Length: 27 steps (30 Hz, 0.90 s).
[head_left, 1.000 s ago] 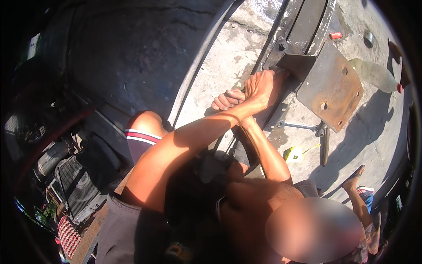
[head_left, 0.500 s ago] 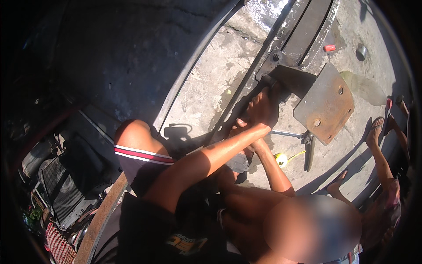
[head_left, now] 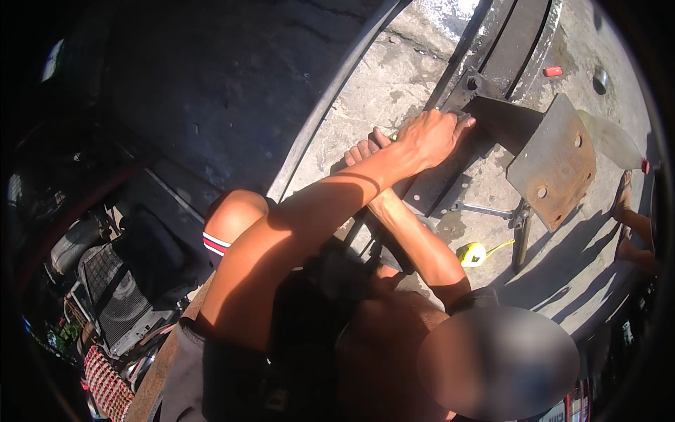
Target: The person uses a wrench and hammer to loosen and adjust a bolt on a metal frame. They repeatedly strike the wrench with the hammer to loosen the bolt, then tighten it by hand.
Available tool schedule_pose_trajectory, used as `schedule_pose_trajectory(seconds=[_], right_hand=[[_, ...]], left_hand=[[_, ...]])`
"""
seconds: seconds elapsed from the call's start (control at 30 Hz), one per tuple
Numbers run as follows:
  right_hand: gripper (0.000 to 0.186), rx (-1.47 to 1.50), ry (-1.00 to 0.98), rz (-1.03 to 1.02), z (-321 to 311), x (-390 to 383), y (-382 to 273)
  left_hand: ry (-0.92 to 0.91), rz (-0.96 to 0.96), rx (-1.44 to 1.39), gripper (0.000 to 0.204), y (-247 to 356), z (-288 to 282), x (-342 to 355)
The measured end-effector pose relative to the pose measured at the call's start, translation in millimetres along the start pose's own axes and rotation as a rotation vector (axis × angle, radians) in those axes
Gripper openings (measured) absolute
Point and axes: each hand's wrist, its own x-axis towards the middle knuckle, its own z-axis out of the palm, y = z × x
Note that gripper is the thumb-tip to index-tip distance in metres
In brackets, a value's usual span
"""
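Observation:
My forearms cross, the left one over the right. My left hand (head_left: 430, 133) is closed at the dark steel beam (head_left: 450, 169), beside the bracket at its upper end; what its fingers hold is too dark to make out. My right hand (head_left: 365, 149) shows past the left forearm with fingers curled and thumb up; whatever is inside its grip is hidden. A rusty steel plate (head_left: 548, 169) with round holes stands tilted to the right of the bracket. A yellow tape measure (head_left: 472, 254), its tape partly out, lies on the concrete right of my right forearm.
A metal rod (head_left: 485, 210) and a long handle (head_left: 521, 243) lie beside the plate. Farther off are a small red object (head_left: 553, 71) and a short metal cylinder (head_left: 600, 81). Another person's legs (head_left: 629, 225) stand at the right. A radiator (head_left: 116, 299) is at the left.
The view has shifted, so the scene sits farther right. Both my hands have moved up in the picture, the left toward the bracket and the right out to the left.

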Motion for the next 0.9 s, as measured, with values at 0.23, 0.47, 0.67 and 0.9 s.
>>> schedule_pose_trajectory(seconds=[0.23, 0.47, 0.67, 0.9], right_hand=[[0.031, -0.099, 0.296, 0.014, 80.8, -19.3, 31.7], [0.047, 0.009, -0.425, -0.706, 170.7, 152.6, 20.7], [0.045, 0.184, -0.532, -0.802, 180.8, 144.8, -29.5], [0.042, -0.032, -0.391, -0.112, 52.5, 70.9, 16.7]], left_hand=[[-0.056, 0.169, 0.103, 0.066, -16.2, -15.1, 8.9], [-0.657, 0.624, 0.878, 0.078, -9.2, -84.7, 87.6], [-0.622, 0.604, 0.701, 0.074, 7.8, -63.0, 94.4], [-0.484, 0.216, -0.043, 0.063, -24.2, -40.8, 41.3]])
